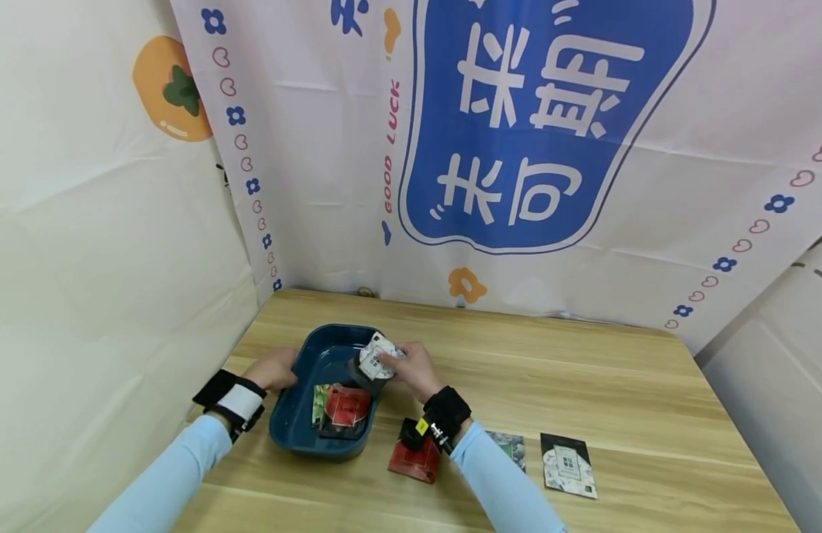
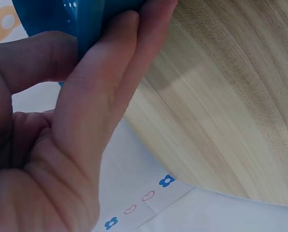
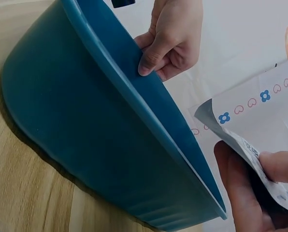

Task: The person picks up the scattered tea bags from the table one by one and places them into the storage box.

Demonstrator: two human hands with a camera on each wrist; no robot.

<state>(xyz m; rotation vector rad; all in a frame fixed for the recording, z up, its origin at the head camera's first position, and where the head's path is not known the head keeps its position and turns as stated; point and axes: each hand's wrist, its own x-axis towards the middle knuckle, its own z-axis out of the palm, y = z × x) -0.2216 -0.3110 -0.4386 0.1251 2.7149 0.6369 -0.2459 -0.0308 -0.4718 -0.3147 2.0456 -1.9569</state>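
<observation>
A dark blue plastic basin sits on the table. My left hand grips its left rim, thumb inside the wall, as the right wrist view also shows. Above the basin's right side, my right hand pinches a white-and-black sachet between thumb and fingers; in the right wrist view this sachet is bent. Dark material shows below it, and I cannot tell whether that is a second sachet. Inside the basin lie a red-and-black sachet and a green one partly beneath it.
Right of the basin, a red sachet lies on the wooden table, partly covered by the right wrist strap. A grey-green sachet is half hidden by the right forearm. Farther right lies a black-and-white sachet. A printed cloth hangs behind.
</observation>
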